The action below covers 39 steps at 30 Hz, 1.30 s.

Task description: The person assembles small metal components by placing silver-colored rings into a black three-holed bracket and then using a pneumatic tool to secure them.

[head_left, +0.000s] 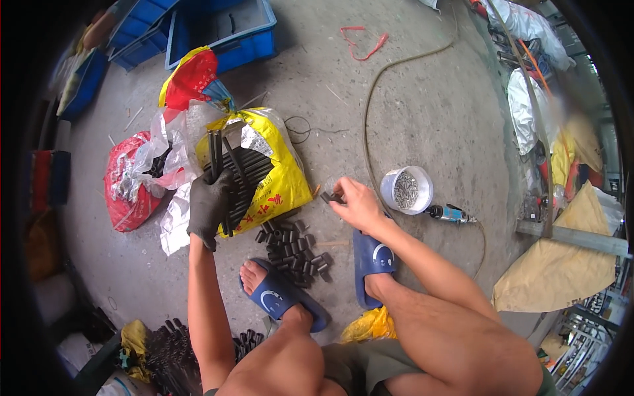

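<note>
My left hand (210, 206), in a dark grey glove, is closed around a few long thin black tubes (216, 155) that stick up past its fingers. It is over the mouth of a yellow printed bag (294, 175), where many more black tubes (254, 166) lie. My bare right hand (360, 206) pinches a short black cylindrical piece (332, 197) between thumb and fingers. On the floor between my hands and feet is a loose heap of short black sleeves (290, 247).
A white tub of small metal pins (428, 191) stands right of my right hand, beside a blue air tool (452, 214) and its hose (368, 119). A red bag (125, 191) sits left, blue crates (244, 53) behind. My slippered feet flank the heap; more black parts (173, 350) lie lower left.
</note>
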Each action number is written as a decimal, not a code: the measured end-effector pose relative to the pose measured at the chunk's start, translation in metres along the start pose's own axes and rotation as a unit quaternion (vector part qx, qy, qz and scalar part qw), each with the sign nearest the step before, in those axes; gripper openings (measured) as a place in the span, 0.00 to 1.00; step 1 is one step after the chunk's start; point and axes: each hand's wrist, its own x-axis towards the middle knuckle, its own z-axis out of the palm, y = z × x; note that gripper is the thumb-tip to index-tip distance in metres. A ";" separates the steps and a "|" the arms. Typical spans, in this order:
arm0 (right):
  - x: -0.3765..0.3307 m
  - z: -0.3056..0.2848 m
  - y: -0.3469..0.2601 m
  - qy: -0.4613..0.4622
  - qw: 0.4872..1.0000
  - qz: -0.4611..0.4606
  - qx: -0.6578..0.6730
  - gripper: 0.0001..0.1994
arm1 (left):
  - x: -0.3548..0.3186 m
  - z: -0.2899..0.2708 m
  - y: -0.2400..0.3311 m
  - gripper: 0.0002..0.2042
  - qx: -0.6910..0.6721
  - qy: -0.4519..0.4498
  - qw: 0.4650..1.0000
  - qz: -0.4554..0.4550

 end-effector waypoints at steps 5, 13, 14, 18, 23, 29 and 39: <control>0.015 0.027 -0.012 -0.041 0.982 0.014 -0.186 0.16 | 0.003 0.000 0.004 0.13 -0.108 -0.004 0.994 0.024; -0.002 0.000 0.015 -0.008 0.998 -0.055 -0.035 0.12 | -0.041 0.000 0.032 0.13 -0.062 0.048 0.995 0.066; -0.003 -0.008 0.018 0.011 0.996 -0.076 0.044 0.13 | -0.054 -0.001 0.048 0.13 -0.137 0.021 0.989 0.057; -0.024 -0.032 -0.016 0.098 0.972 -0.060 0.205 0.11 | -0.100 0.014 0.083 0.15 -0.275 -0.072 0.945 0.160; -0.044 -0.082 -0.048 0.133 0.959 -0.035 0.247 0.12 | -0.117 0.071 0.087 0.15 -0.216 -0.199 0.945 0.147; -0.049 -0.114 -0.076 0.156 0.949 -0.093 0.257 0.12 | -0.102 0.136 0.044 0.12 -0.110 -0.178 0.925 0.316; -0.056 -0.134 -0.088 -0.053 0.804 0.212 0.553 0.13 | -0.103 0.167 0.041 0.17 -0.113 -0.196 0.921 0.317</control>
